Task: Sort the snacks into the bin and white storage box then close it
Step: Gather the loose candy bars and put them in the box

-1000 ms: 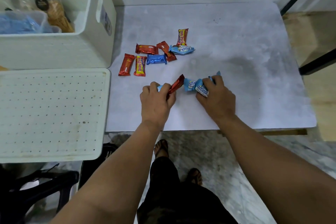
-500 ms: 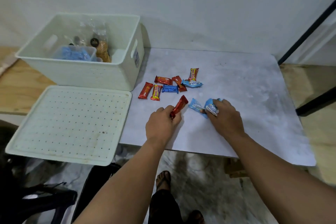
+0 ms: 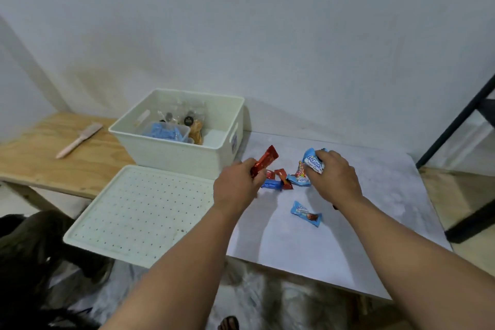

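My left hand point(image 3: 238, 185) grips a red snack bar point(image 3: 265, 161) and holds it above the table, just right of the white storage box point(image 3: 171, 153). My right hand point(image 3: 334, 177) holds blue-and-white snack packets point(image 3: 313, 162) over a small pile of red and blue snacks point(image 3: 284, 181). One blue packet point(image 3: 306, 214) lies alone on the white table point(image 3: 375, 209) nearer to me. Inside the box stands a small clear bin point(image 3: 171, 132) with blue packets, beside bagged snacks. The box's perforated white lid point(image 3: 139, 211) lies flat in front of it.
A wooden bench point(image 3: 53, 153) to the left carries a pale brush point(image 3: 80, 139). A wall stands close behind the table. A black metal frame point(image 3: 455, 128) rises at the right. A dark chair point(image 3: 32, 244) sits low at the left.
Both hands have lifted from the table with their snacks and moved forward toward the box. One blue packet stayed behind on the table. The camera has tilted up.
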